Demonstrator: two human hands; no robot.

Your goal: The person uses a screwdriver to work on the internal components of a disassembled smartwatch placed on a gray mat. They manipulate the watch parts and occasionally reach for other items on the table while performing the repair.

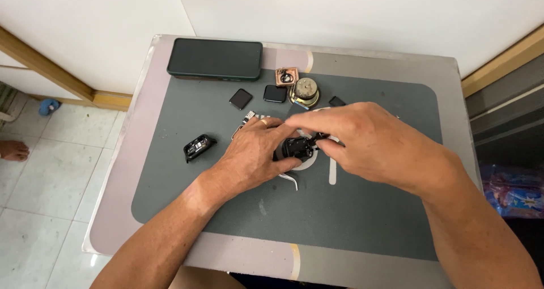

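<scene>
- A small black device [297,147] sits at the middle of a dark grey work mat [351,209], pinned between two bare hands that meet over it.
- The left hand [255,153] lies palm down on the mat just left of the device, fingers curled in, its thumb pressed along the device's near edge; a ring shows on one finger.
- The right hand [368,139] arches in from the right, its fingers drawn together in a pinch on the device's right end; what lies under the fingertips is hidden.
- A thin metal tool [289,179] pokes out from beneath the left hand on the near side, touching the mat.
- Left of the hands, well apart from them, lies another black casing [199,147].
- On the far side of the mat, two small black square parts [240,98] [275,93] lie side by side, with a round brass-coloured part [305,90] to their right and a small copper-coloured square part [287,76] just beyond.
- A dark smartphone [215,58] rests face up at the far left corner of the grey table [113,209], partly off the mat.
- The table stands against a white wall, over a pale tiled floor [39,192] at left.
</scene>
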